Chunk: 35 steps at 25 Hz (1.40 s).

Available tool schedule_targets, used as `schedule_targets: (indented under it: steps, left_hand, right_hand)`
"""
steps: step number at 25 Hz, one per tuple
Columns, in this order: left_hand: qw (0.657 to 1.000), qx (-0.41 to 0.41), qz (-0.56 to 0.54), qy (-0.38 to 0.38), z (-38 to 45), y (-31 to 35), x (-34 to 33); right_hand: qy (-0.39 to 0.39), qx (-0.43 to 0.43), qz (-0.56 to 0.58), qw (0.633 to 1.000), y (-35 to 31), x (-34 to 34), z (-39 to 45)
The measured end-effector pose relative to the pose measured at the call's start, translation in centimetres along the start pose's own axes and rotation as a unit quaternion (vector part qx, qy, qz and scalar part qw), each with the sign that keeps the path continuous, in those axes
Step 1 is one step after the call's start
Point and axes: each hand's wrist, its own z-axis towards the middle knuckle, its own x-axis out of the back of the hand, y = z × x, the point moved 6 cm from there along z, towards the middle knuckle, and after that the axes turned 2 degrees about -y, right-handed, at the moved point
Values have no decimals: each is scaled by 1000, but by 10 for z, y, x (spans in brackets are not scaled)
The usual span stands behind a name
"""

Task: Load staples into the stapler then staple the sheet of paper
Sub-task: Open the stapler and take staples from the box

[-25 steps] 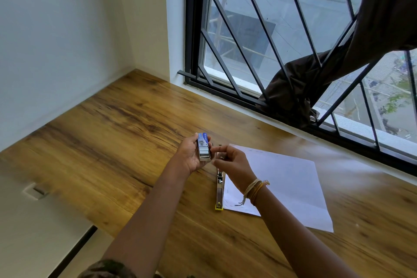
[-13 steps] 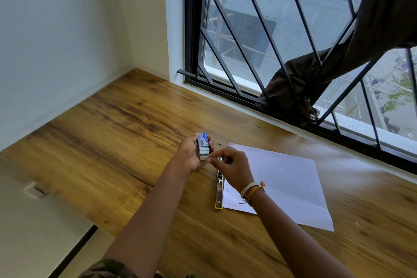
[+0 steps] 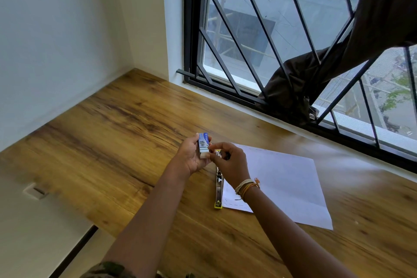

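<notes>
Head view: left hand (image 3: pixel 191 156) grips the small staple box (image 3: pixel 203 145), held up just left of the stapler's far end. Right hand (image 3: pixel 228 162) pinches at the box's lower end, fingertips curled; whether a staple strip is between them cannot be told. Stapler (image 3: pixel 218 189) lies on the wooden table (image 3: pixel 112 124), touching the left edge of the paper sheet (image 3: pixel 282 185). Judgement: staples not yet loaded; loading and stapling both remain.
</notes>
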Motion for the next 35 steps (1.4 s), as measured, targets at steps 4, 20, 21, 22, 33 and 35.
schedule_targets:
  steps: [4,20,21,22,33,35]
  left_hand:
    - [1000,1,-13,5,2,-1,-1]
    - [1000,-4,15,4,3,-3,-3]
    - [1000,-1,19,0,3,-4,-4]
    - [1000,2,23,-2,2,-5,-4]
    - [999,15,33,-7,-1,-8,-7]
    - [999,19,38,-6,-1,-7,-6]
  right_hand:
    - [-20,113,-109,987,-11,0,-7]
    - [-35,159,-279,946,-23,-7,-4]
    - [-37,155,-280,947,-22,-6,-3]
    - [-38,152,-282,947,-22,-6,-2]
    - [-18,129,-250,959,-20,-2,5]
    - [-35,98,-203,974,-16,0,11]
